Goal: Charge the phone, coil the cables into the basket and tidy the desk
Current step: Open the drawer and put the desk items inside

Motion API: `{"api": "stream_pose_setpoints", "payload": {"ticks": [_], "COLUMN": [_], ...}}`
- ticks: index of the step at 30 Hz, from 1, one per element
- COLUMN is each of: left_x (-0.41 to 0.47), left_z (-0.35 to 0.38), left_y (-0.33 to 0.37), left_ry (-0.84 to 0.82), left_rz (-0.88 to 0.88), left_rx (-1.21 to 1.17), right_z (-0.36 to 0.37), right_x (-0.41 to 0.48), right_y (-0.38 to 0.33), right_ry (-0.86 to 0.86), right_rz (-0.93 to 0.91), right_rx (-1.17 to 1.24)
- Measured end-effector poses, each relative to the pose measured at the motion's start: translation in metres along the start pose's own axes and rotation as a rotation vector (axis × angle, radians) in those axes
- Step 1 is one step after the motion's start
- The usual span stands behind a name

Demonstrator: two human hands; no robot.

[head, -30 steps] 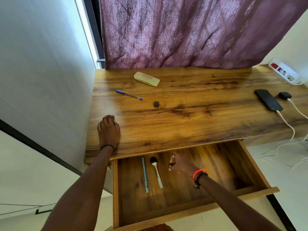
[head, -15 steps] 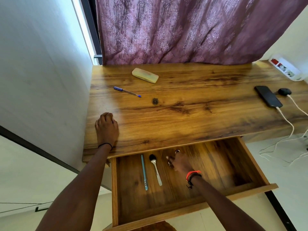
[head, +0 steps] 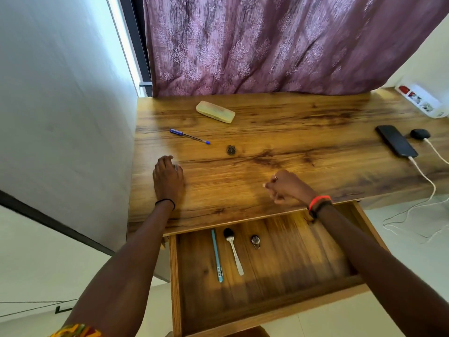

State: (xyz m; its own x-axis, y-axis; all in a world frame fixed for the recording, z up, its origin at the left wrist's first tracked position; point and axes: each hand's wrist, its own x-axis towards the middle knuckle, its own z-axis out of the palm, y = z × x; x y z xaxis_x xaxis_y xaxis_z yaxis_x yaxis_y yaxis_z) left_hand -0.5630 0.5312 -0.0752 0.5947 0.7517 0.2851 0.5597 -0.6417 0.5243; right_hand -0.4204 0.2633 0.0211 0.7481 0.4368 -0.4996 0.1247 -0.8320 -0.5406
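Observation:
The wooden desk [head: 291,147] has its drawer [head: 303,261] pulled out. In the drawer lie a teal pen [head: 217,256], a spoon [head: 233,249] and a small metal padlock-like piece [head: 255,241]. My right hand [head: 288,187] hovers over the desk's front part, fingers loosely curled, holding nothing. My left hand [head: 168,177] rests flat on the desk at the left. A blue pen [head: 189,136], a small dark round object [head: 231,150] and a pale yellow case [head: 215,111] lie on the desk. The black phone [head: 396,141] lies at the right with a white cable [head: 424,176] plugged in.
A black charger [head: 419,134] sits beside the phone. A white power strip [head: 421,100] is at the far right corner. White cable loops [head: 413,222] hang to the floor at the right. A purple curtain [head: 279,42] hangs behind; a wall [head: 60,105] stands close on the left.
My right hand has left the small metal piece in the drawer and risen out over the desk top. My left hand has stayed in place.

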Motion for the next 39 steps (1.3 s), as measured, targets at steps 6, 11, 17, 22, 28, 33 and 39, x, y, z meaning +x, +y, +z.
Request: {"api": "stream_pose_setpoints", "payload": {"ticks": [6,11,17,22,28,33,39], "left_x": [0.007,0.006,0.007,0.006,0.007,0.005,0.002], "left_z": [0.023,0.026,0.026,0.025,0.028,0.028,0.027], "left_y": [0.000,-0.003,-0.002,-0.002,-0.002,-0.003,-0.001], "left_ry": [-0.065,-0.025,-0.014,-0.006,0.012,0.005,-0.001], "left_rz": [-0.053,-0.027,-0.015,-0.012,-0.010,-0.007,0.013], "left_rx": [0.111,0.119,0.083,0.073,0.115,0.112,0.108], "right_z": [0.014,0.029,0.036,0.023,0.004,0.001,0.024], "right_x": [0.068,0.106,0.126,0.126,0.078,0.011,-0.058], "right_y": [-0.050,-0.076,-0.081,-0.074,-0.038,0.011,0.066], "right_ry": [0.207,0.136,0.131,0.127,0.202,0.060,-0.088], "right_rz": [-0.245,-0.441,-0.550,-0.457,-0.306,-0.190,-0.095], "right_rx": [-0.242,-0.480,-0.675,-0.512,-0.128,0.112,0.115]}}
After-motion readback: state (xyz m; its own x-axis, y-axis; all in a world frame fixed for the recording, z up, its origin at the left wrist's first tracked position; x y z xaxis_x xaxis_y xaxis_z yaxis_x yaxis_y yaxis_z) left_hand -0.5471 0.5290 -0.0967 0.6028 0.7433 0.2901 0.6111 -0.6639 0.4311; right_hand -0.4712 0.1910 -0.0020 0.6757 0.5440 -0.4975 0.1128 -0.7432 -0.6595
